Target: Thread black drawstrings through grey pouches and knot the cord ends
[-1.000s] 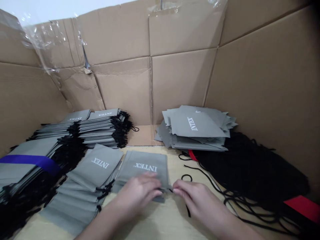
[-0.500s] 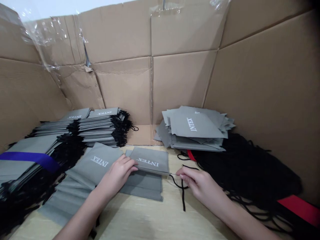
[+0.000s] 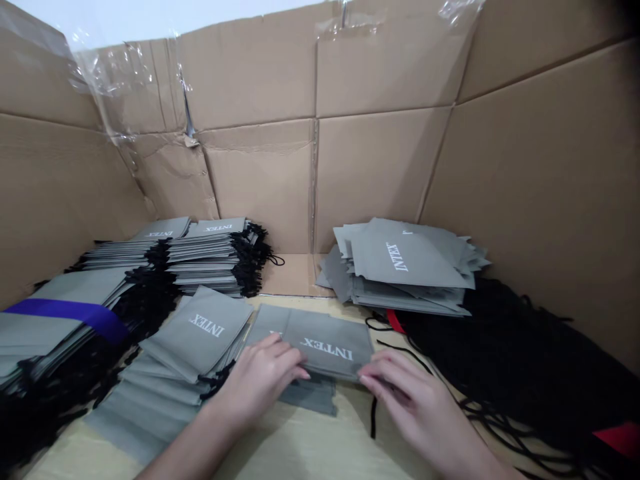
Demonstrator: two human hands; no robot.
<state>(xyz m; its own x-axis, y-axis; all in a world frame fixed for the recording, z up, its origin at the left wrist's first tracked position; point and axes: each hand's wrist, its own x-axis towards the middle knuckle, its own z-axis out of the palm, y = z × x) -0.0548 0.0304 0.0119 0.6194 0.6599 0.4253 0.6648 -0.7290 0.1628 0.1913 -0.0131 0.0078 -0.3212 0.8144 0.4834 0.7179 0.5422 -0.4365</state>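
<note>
Gray and flat, the bag (image 3: 327, 347) is low in the middle of the frame, between the two hands. The left hand (image 3: 265, 373) pinches its near left side, and the right hand (image 3: 407, 390) pinches its near right corner, with a black cord (image 3: 373, 419) hanging just below. It looks part done. Stacked bags (image 3: 203, 259) at the left have black ends; the loose pile (image 3: 425, 257) right of centre shows none, so plenty seems left.
</note>
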